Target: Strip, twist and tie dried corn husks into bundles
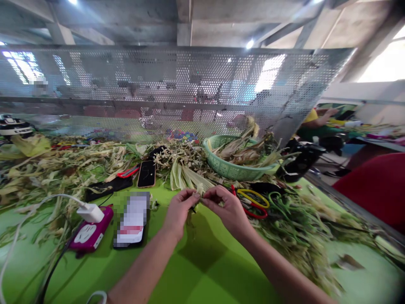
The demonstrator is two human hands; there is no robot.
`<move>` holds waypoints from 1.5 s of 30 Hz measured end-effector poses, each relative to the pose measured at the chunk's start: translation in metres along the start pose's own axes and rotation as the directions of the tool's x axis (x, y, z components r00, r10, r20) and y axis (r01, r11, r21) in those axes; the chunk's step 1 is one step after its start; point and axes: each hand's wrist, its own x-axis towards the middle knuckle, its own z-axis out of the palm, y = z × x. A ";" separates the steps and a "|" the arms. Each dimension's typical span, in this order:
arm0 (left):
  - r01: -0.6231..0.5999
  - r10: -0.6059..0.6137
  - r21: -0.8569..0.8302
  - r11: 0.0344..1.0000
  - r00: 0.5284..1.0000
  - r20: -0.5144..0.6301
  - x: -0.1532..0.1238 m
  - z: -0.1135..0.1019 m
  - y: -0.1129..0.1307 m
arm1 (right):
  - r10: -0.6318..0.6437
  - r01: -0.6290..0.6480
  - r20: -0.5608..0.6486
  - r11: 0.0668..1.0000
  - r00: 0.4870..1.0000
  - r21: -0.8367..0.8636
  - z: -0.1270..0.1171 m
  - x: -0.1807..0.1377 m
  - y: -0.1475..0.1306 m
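My left hand [179, 207] and my right hand [225, 205] meet above the green table [196, 270], fingertips pinched together on a small pale strip of dried leaf [199, 191] between them. Both hands are closed in a pinch. Just behind them lies a bundle of pale dried husk leaves [185, 175]. Several scissors with yellow, red and green handles [255, 202] lie right of my right hand.
A green plastic basket [232, 169] of husks stands behind right. Phones [147, 173] lie left, with a pink power strip [90, 232] and white charger. Dried leaves cover the back and right of the table. A perforated metal screen [177, 84] closes the far side. Another person sits far right.
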 end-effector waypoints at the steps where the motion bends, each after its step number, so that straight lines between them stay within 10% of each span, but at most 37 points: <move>1: 0.010 -0.010 0.000 1.000 1.000 0.002 0.000 0.001 0.000 | -0.008 0.008 -0.006 1.000 1.000 -0.019 0.001 0.000 0.001; 13: -0.102 0.091 -0.063 0.993 0.984 -0.152 0.001 -0.008 0.028 | 0.055 -0.047 -0.179 0.998 0.982 0.048 -0.029 0.011 0.005; 25: -0.145 0.124 -0.151 0.978 0.982 -0.145 0.003 -0.015 0.042 | -0.047 0.175 0.357 0.925 0.933 -0.336 0.012 -0.006 0.024; 38: -0.084 0.075 -0.043 0.996 0.979 -0.188 0.003 -0.018 0.038 | -0.068 0.096 0.084 0.911 0.994 -0.402 -0.015 0.006 0.014; 45: -0.051 0.039 -0.053 0.997 0.980 -0.197 0.003 -0.016 0.037 | -0.048 0.001 -0.073 0.844 0.996 -0.536 -0.069 0.018 0.003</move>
